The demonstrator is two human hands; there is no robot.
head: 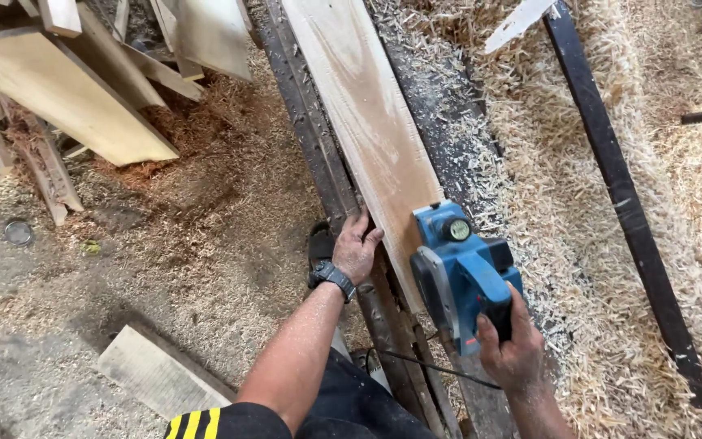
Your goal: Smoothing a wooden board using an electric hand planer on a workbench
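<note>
Your right hand (512, 351) grips the rear handle of a blue electric planer (461, 272), fingers closed fully around it, the tool sitting on the near end of a long pale plank (367, 114) that runs away from you along the dark bench (318, 154). Your left hand (355, 248) (a dark watch (333, 276) on the wrist) lies flat on the plank's left edge, fingers spread and holding nothing, just beside the planer. A black cord (432, 367) trails from the tool toward your body. Pale wood shavings (562, 211) lie heaped to the right of the bench around a dark bar (619, 195); loose boards (75, 89) are stacked on the sawdust-covered floor (180, 260) at left. No containers show.
</note>
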